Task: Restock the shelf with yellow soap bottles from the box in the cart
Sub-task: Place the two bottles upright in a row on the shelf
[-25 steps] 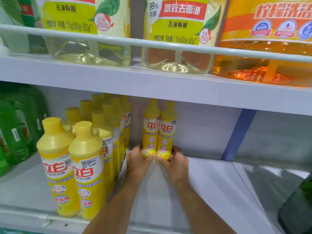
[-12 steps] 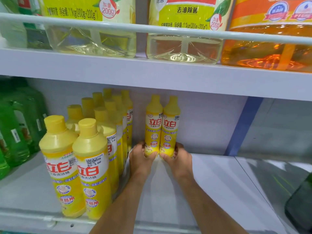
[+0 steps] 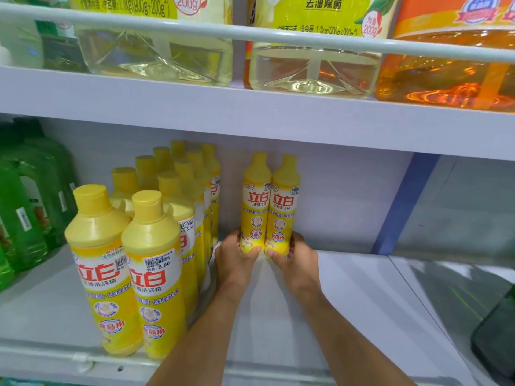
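Two yellow soap bottles stand upright side by side against the back wall of the lower shelf point(image 3: 348, 296). My left hand point(image 3: 237, 253) grips the base of the left bottle point(image 3: 255, 201). My right hand point(image 3: 296, 256) grips the base of the right bottle point(image 3: 284, 204). To their left, two rows of several identical yellow bottles point(image 3: 156, 263) run from the shelf's front edge back to the wall. A narrow gap separates these rows from the held pair. The box and the cart are out of view.
Green bottles point(image 3: 25, 207) fill the shelf's far left. Large clear and orange detergent jugs point(image 3: 315, 65) sit on the upper shelf behind a white rail point(image 3: 250, 32). A blue upright point(image 3: 401, 204) divides the back wall on the right. A dark object point(image 3: 496, 335) shows at the right edge.
Both hands stay on the two bottles' bases at the back wall; they hardly shift. The view has tilted down a little and drawn slightly closer.
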A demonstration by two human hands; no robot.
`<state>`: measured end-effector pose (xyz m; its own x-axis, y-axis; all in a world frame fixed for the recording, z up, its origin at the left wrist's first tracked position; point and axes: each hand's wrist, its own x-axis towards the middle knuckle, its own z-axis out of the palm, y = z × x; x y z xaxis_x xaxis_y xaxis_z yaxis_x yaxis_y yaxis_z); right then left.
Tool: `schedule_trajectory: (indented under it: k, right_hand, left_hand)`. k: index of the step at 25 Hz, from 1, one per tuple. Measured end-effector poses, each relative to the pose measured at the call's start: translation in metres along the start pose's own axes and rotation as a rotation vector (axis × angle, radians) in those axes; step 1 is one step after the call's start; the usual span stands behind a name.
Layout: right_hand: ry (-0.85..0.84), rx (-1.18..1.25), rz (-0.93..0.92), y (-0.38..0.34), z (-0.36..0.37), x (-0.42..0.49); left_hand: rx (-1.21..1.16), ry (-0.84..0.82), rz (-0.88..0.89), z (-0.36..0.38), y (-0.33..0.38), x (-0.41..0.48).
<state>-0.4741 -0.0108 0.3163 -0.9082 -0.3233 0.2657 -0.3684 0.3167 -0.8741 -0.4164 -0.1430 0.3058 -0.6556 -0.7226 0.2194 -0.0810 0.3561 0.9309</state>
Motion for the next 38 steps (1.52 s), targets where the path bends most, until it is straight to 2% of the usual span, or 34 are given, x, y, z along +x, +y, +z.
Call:
schedule_trajectory:
  k: [14,17,20,22,25,29,34,38]
  right_hand:
    - [-0.001,-0.092,0.006,0.005,0.002,0.006]
    - [-0.012,-0.058,0.020,0.004,0.001,0.002]
    - [-0.064,-0.076,-0.004,-0.006,-0.009,-0.008]
    - [-0.125,-0.183,-0.045,-0.012,-0.019,-0.016]
    - [-0.226,-0.466,-0.085,-0.024,-0.037,-0.038]
    - [-0.325,-0.685,-0.126,-0.058,-0.065,-0.079]
    - [-0.366,-0.921,-0.221,-0.112,-0.094,-0.169]
    - [-0.358,-0.996,-0.244,-0.142,-0.100,-0.252]
  left_hand:
    - [0.031,0.043,0.024,0.005,-0.006,0.004]
    - [-0.006,0.004,-0.004,0.002,-0.003,0.002]
    - [0.122,-0.038,0.020,-0.006,0.003,-0.009]
    - [0.257,-0.107,0.052,-0.016,0.004,-0.018]
    - [0.525,-0.275,0.177,-0.042,0.009,-0.037]
    - [0.778,-0.511,0.413,-0.083,0.033,-0.077]
    - [0.967,-0.510,0.687,-0.142,0.070,-0.141]
    - [0.993,-0.477,0.800,-0.201,0.080,-0.206]
